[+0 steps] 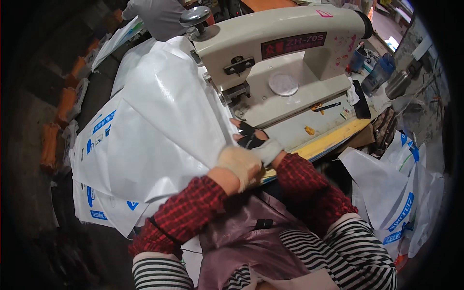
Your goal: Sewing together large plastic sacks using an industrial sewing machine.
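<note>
A cream industrial sewing machine (285, 36) stands in front of me. At its needle end lies a big white plastic sheet (150, 116), like sack material, with blue print along its left side. My right hand (253, 140), in a black and white fingerless glove, rests by the sheet's edge just below the presser foot (237, 92). Its fingertips are bare and spread apart. My left hand (240, 163), in a pale glove, crosses close in front of the right wrist. Motion smears it, and its fingers are hidden.
More white blue-printed sheets (386, 188) hang at the right. On the machine table lie a black tweezer-like tool (327, 107) and a dark phone-like slab (361, 100). A plastic bottle (379, 75) and a metal flask (398, 84) stand behind. Another person (157, 17) is at the far left.
</note>
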{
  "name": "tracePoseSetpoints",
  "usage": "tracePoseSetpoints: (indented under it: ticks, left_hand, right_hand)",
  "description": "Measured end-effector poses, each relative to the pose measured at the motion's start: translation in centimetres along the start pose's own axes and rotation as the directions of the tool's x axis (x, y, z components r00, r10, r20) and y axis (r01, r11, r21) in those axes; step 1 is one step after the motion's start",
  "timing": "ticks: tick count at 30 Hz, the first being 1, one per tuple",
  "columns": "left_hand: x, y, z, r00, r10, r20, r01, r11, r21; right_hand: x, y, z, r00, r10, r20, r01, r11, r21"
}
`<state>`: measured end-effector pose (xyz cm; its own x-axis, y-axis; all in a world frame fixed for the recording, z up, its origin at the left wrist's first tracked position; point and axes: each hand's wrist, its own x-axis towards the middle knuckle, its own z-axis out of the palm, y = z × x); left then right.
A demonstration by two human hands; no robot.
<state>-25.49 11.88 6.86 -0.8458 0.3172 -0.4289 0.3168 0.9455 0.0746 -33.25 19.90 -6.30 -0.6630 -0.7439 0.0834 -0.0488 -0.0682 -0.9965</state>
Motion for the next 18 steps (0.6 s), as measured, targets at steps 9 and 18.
tracePoseSetpoints:
  ticks: [9, 18]
  left_hand:
    - [3.5, -14.3, -1.7, 0.908, -0.356, -0.222, 0.400, 0.894, 0.201]
    - [-16.8, -8.0, -10.3, 0.782, -0.134, -0.609, 0.325, 0.921, 0.216]
  right_hand:
    - [-2.8, -3.6, 0.1, 0.954, 0.300, -0.005, -0.279, 0.891, 0.358]
    - [2.6, -12.7, 3.3, 0.816, -0.572, -0.083, 0.487, 0.758, -0.435]
